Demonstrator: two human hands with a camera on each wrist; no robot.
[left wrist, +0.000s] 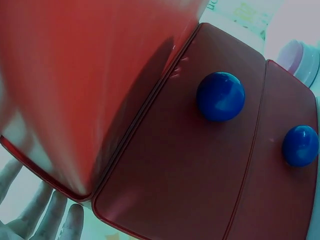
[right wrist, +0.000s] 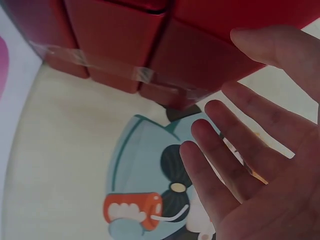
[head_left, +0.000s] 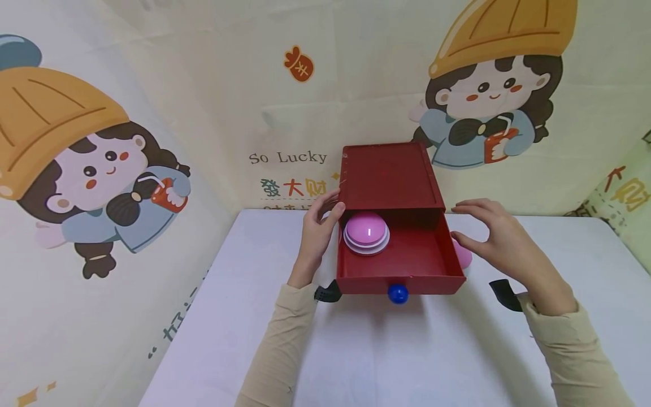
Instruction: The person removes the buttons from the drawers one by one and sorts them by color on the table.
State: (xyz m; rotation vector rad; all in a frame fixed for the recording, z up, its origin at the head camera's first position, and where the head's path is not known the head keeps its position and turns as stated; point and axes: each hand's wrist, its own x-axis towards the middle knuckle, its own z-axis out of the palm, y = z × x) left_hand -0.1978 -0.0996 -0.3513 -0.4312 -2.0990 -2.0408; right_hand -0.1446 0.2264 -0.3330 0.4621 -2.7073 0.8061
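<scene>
A red drawer cabinet point(head_left: 389, 175) stands on the table, its top drawer point(head_left: 417, 254) pulled out by a blue knob point(head_left: 398, 294) end. In that drawer's back left corner sits a round pink-and-white push button point(head_left: 366, 229). My left hand point(head_left: 319, 226) is at the cabinet's left side, thumb near its top edge; in the left wrist view its fingers point(left wrist: 74, 222) extend beside the red side. My right hand point(head_left: 500, 240) is at the right side with fingers spread; in the right wrist view the thumb point(right wrist: 277, 47) overlaps the red side, and whether it touches is unclear.
Two lower drawer fronts point(left wrist: 170, 170) with blue knobs show in the left wrist view. Another pink round object point(head_left: 463, 255) is partly hidden right of the cabinet. A printed cloth point(head_left: 224, 102) hangs behind the white table point(head_left: 254, 339).
</scene>
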